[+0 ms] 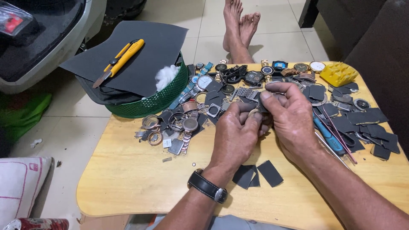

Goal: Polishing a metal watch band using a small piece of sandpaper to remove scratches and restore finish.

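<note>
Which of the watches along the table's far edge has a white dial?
The round watch at the right end of the far row, just left of the yellow block. Its dial is white; the neighbouring ones are dark or blue.

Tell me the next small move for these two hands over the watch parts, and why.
Probably a short rub stroke: the left hand and right hand meet over the wooden table, pinching a small round watch part against a dark scrap of sandpaper. More cut sandpaper pieces lie just below, so sanding seems underway; how much is done cannot be told.
</note>
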